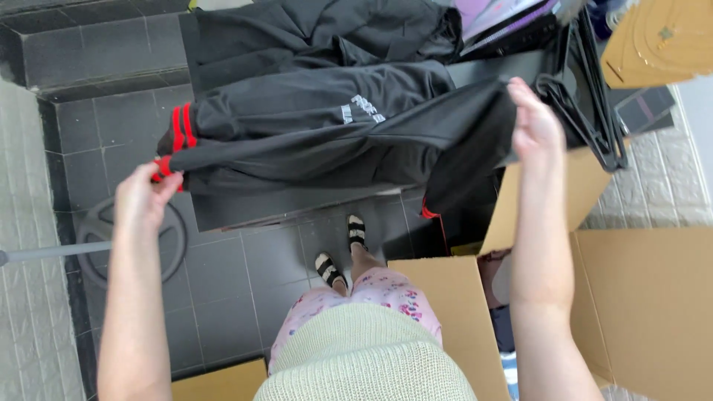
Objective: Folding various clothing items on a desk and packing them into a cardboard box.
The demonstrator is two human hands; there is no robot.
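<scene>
The floor (223, 275) is laid with dark grey square tiles, bordered on the left by a strip of pale patterned paving (30, 297). A dark raised ledge (297, 200) runs across the middle, and black garments (319, 44) lie heaped on top of it. On the tiles at the left rests a round black base plate (93, 230) with a grey pole (52, 251) (only part of it shows). An open cardboard box (460, 319) stands on the floor at the right, beside the person's sandalled feet (330, 269).
</scene>
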